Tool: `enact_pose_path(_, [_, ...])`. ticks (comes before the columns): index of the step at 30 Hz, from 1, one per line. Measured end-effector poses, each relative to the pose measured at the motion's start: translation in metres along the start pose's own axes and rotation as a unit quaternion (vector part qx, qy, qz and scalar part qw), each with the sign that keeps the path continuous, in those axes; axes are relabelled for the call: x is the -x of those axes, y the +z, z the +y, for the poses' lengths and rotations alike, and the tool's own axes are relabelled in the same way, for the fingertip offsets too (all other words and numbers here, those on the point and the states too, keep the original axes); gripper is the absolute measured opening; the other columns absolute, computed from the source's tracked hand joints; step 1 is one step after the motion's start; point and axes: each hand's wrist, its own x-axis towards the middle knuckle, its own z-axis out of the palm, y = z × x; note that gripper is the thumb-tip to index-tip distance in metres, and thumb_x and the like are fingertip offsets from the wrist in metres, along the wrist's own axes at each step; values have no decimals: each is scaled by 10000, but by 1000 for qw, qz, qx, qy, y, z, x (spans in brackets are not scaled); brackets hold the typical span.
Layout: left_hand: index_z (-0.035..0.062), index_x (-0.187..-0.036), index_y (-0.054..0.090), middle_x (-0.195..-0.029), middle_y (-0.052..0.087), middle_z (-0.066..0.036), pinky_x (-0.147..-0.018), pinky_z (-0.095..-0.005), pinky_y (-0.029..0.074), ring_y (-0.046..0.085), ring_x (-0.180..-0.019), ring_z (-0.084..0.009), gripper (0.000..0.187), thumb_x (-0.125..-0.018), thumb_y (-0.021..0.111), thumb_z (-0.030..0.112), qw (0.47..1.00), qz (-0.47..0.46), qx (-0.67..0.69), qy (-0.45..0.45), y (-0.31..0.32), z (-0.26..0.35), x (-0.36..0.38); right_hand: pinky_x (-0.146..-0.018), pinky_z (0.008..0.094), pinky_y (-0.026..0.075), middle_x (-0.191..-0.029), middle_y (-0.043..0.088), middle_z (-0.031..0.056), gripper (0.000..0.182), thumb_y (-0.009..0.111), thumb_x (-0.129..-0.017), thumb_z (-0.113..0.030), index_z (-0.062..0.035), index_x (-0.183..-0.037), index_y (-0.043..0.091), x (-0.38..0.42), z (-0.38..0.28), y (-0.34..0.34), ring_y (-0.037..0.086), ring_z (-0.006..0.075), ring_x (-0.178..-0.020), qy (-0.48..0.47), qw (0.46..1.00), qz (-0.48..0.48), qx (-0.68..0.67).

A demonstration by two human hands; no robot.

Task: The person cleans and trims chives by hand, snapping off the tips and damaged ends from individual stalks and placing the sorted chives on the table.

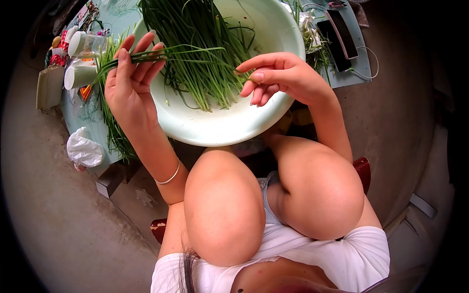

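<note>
Between its thumb and fingers, my left hand (128, 93) grips a few long green garlic chives (188, 51), their stalks stretching rightward above the basin. My right hand (286, 75) is by the basin's right side with thumb and forefinger pinched together. Whatever small bit sits at those fingertips is too small to name. Under both hands is a pale green basin (215, 136). A large bunch of garlic chives (190, 29) lies inside it, cut ends toward me. More chives (113, 127) are piled on the table left of the basin, partly behind my left hand and forearm.
On the table (364, 68) at right lie two phones, one black (333, 46) and one pale-edged (342, 34), with a white cable (373, 73). Chive scraps (317, 51) are beside them. At left are a clear cup (88, 45), a white cup (80, 76) and a crumpled plastic bag (84, 148).
</note>
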Motion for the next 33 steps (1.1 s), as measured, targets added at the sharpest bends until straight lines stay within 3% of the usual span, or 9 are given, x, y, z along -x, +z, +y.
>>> enact_pose_path(5, [-109,-1172,504,-1084,607,-288,-757,-367,582,664,-923,-320,346,-979,426,168,1000,11,0,20,3,5,0,-688,272,553,-924,674,175,329,545,-917,-155,23,-1193,538,-3,2,0,679,175,-765,-22,999,24,6])
enact_pose_path(8, [-110,-1175,503,-1085,604,-292,-757,-369,582,663,-923,-323,348,-981,421,168,999,11,-5,33,6,10,3,-825,308,522,-1064,645,157,359,552,-922,-185,-2,-1228,521,-8,9,-6,651,194,-943,-49,993,49,96])
enact_pose_path(11, [-110,-1177,501,-1086,602,-295,-750,-366,583,663,-922,-324,349,-981,420,167,999,-3,-1,39,7,11,4,-1049,390,343,-1360,467,94,460,578,-905,-208,-43,-1318,463,-9,8,-4,411,203,-1283,-199,894,101,388])
enact_pose_path(15, [-108,-1187,494,-1088,601,-296,-739,-360,582,664,-920,-321,352,-982,418,168,999,-20,6,34,11,12,6,-1081,419,293,-1377,457,87,597,658,-832,-198,-66,-1362,417,-15,-1,13,392,213,-1306,-246,908,16,339])
enact_pose_path(22, [-106,-1192,491,-1092,600,-295,-751,-364,579,665,-923,-315,357,-983,417,175,999,-34,12,17,11,8,6,-1043,379,342,-1296,528,92,667,716,-800,-275,-64,-1352,407,-30,2,19,451,213,-1258,-313,890,25,331])
enact_pose_path(25, [-104,-1198,486,-1107,593,-297,-759,-365,577,661,-935,-316,357,-986,412,173,998,-56,28,10,11,6,7,-1049,386,344,-1379,455,97,658,673,-810,-101,-54,-1389,363,-35,7,21,415,222,-1293,-300,896,-10,326])
enact_pose_path(28, [-101,-1207,480,-1127,584,-297,-766,-365,576,657,-951,-317,356,-988,407,170,990,-95,108,-14,11,3,7,-990,347,407,-1359,467,110,617,649,-845,-99,-34,-1384,357,-35,10,26,481,207,-1228,-264,932,-47,242])
enact_pose_path(31, [-99,-1215,474,-1140,578,-298,-780,-373,572,653,-964,-316,357,-989,406,169,987,-98,126,-32,10,0,6,-821,275,477,-1260,519,139,543,602,-897,-137,-12,-1367,361,-29,9,30,586,143,-954,-247,948,-65,189])
enact_pose_path(33, [-98,-1216,476,-1138,580,-295,-784,-373,569,654,-962,-313,363,-986,416,176,989,-88,116,-34,8,0,6,-587,210,425,-926,588,81,424,550,-941,-196,11,-1295,445,-20,5,30,480,66,-625,-157,984,-84,20])
